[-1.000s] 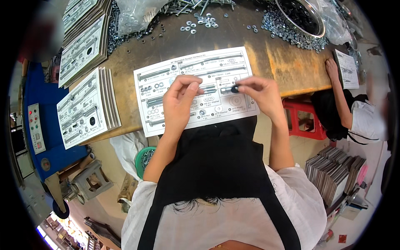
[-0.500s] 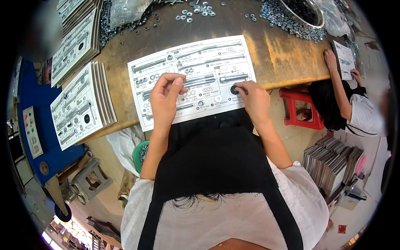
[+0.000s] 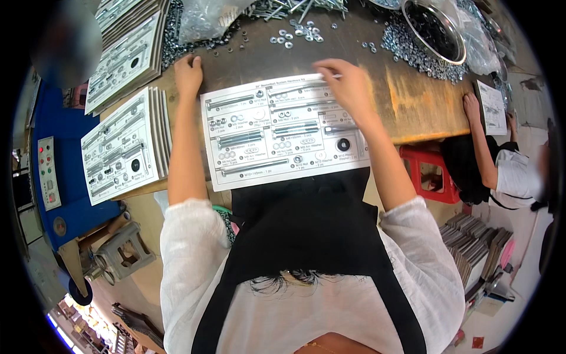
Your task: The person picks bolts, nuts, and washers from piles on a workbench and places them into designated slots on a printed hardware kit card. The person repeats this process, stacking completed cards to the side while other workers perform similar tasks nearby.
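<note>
A white card [image 3: 268, 151] printed with pictures of bolts, nuts and washers lies at the table's near edge, partly over my lap. Whether real pieces lie on it I cannot tell. My left hand [image 3: 188, 75] rests past the card's upper left corner, fingers curled down toward a scatter of small dark nuts [image 3: 230, 50]. Its fingertips are hidden. Over the card's upper right corner hovers my right hand [image 3: 346, 87], slightly blurred, its fingers stretched out leftward. Loose washers [image 3: 296, 36] lie beyond it.
Stacks of similar cards [image 3: 121, 144] stand on the left. At the back are a bolt pile [image 3: 300, 8], a plastic bag [image 3: 206, 19], and a nut heap [image 3: 413, 53] beside a metal bowl [image 3: 460, 59]. A co-worker's hand [image 3: 470, 106] holds another card near a red stool [image 3: 429, 174].
Both hands have left the card's middle: the left went up and leftward to the small nuts, the right up to the card's top right. The card sits slightly farther right in view.
</note>
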Available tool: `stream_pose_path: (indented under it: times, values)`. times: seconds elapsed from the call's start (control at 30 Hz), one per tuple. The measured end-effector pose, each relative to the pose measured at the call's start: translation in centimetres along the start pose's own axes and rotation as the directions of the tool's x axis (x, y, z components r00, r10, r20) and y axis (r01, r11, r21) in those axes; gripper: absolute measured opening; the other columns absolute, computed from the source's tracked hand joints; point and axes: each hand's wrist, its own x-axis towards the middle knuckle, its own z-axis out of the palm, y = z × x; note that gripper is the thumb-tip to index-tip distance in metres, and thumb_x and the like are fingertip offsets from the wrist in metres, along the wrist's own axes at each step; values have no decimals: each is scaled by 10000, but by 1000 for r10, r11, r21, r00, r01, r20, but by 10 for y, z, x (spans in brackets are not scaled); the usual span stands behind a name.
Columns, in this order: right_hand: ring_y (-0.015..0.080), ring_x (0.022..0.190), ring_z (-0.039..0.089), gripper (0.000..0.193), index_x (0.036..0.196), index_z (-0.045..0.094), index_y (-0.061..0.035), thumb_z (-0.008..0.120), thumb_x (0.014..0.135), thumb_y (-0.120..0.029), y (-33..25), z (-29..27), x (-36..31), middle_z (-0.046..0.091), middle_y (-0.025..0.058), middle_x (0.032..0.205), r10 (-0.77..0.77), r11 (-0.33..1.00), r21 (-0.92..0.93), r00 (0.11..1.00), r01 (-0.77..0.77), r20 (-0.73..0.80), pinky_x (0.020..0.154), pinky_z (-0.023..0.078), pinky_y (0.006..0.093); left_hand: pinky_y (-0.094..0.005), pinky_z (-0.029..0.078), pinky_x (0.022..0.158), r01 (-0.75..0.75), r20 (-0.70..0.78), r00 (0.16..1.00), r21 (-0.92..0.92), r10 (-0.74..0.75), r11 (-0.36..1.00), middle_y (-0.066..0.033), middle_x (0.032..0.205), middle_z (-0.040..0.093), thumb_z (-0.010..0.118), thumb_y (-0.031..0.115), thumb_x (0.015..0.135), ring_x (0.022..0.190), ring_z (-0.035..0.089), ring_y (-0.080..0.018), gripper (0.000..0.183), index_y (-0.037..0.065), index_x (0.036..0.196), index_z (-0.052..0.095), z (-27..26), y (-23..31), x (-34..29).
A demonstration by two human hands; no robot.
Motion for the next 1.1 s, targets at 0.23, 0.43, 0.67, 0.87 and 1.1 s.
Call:
stream_pose_path:
  times: [0.23,0.43,0.67,0.87,1.1]
  values:
    - [369,1094,622,308,1124,702,-126,723,818,-152,27,129,111,636,134,1176,-37,989,-135,986,59,162,934,518,448,-404,424,1061,-76,-51,996,-134,70,988,-164,1335,545,636,161,897,1255,525,-347,368,44,1246,631,38,51,-6]
    - [351,1116,616,271,1076,716,-140,750,810,-181,26,174,160,622,122,1159,8,973,-226,981,36,193,921,519,456,-395,394,1091,-108,91,987,-254,135,961,-163,1395,506,656,168,909,1304,484,-339,356,89,1256,662,16,32,-6]
    - [280,820,668,151,968,741,-100,740,827,-156,20,118,109,684,89,935,-167,982,-52,962,182,217,777,548,383,-371,427,1052,-200,36,975,-303,221,932,-148,1261,593,677,179,899,1217,554,-316,313,32,1176,679,19,19,-5]
    - [256,804,657,145,998,702,-110,721,864,-163,6,50,-2,640,47,939,-220,965,-57,909,256,355,703,539,359,-371,415,1069,-209,39,971,-339,236,917,-142,1295,579,678,226,915,1242,540,-310,329,47,1192,686,20,22,-3]
    - [269,851,659,155,1013,665,-127,700,863,-134,10,61,-13,622,40,973,-281,925,-159,902,346,328,707,549,381,-362,416,1065,-217,32,969,-374,246,902,-120,1338,563,673,256,928,1254,538,-288,348,87,1232,680,18,20,-3]
